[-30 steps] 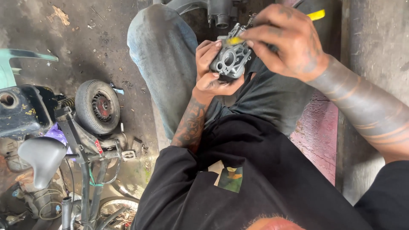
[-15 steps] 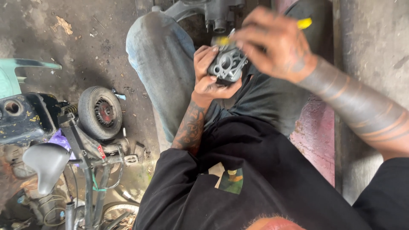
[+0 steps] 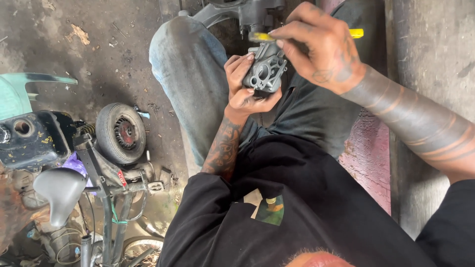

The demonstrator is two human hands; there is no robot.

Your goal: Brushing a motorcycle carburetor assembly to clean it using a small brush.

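Left hand: left hand (image 3: 243,88) sits just above the middle of the frame, palm toward the camera, fingers curled round the left and lower edges of a grey metal carburettor body (image 3: 265,69), which it grasps from below.
Right hand: right hand (image 3: 320,47) comes in from the upper right, fingertips pinched on a yellow-handled tool (image 3: 262,36) that lies across the top of the metal part; the yellow end of the handle pokes out past the back of the hand at the right.
Held part: carburettor body is upright, its round bore facing the camera, between the two hands and touching both, at upper centre of the frame.
Forearms: both are tattooed; the right one, with dark bands, runs down to the right edge.
Lap: jeans-clad knee (image 3: 190,64) stands left of the hands, dark trousers under them, black shirt (image 3: 277,217) fills the lower centre.
Behind the hands: dark metal engine piece (image 3: 247,11) at the top edge, partly hidden.
Floor, left: small wheel with a black tyre (image 3: 120,132) lies on the dirty concrete floor (image 3: 74,54), well apart from the hands.
Far left: black fuel tank (image 3: 29,138), a grey seat (image 3: 59,190) below it, and a tangle of frame tubes and cables in the lower left corner.
Right side: grey wall (image 3: 430,59).
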